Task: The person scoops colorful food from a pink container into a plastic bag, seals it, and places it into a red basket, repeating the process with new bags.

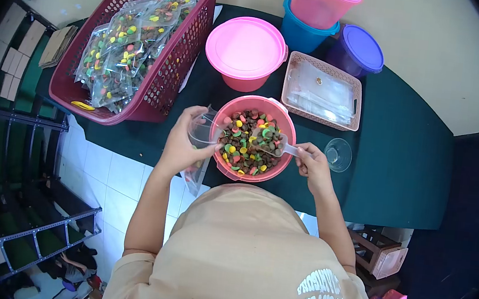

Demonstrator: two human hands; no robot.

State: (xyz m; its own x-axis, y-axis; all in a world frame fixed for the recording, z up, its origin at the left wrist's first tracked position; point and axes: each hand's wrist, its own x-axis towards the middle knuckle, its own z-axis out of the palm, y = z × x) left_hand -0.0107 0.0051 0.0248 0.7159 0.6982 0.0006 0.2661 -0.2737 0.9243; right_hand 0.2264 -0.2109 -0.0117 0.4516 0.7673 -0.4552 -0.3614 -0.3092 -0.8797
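Observation:
My left hand (183,145) holds a clear plastic bag (199,145) open beside the left rim of a pink tub (285,119). The tub is full of brown, green, yellow and orange candy pieces (246,144). My right hand (311,164) grips the handle of a clear plastic scoop (275,143), whose bowl lies in the candy near the tub's right side.
A maroon basket (168,75) of filled candy bags stands at the back left. Behind the tub are a lidded pink container (245,50), a tray of empty bags (322,91), stacked blue and pink tubs (312,14) and a purple-lidded one (360,48). A clear cup (338,154) sits right.

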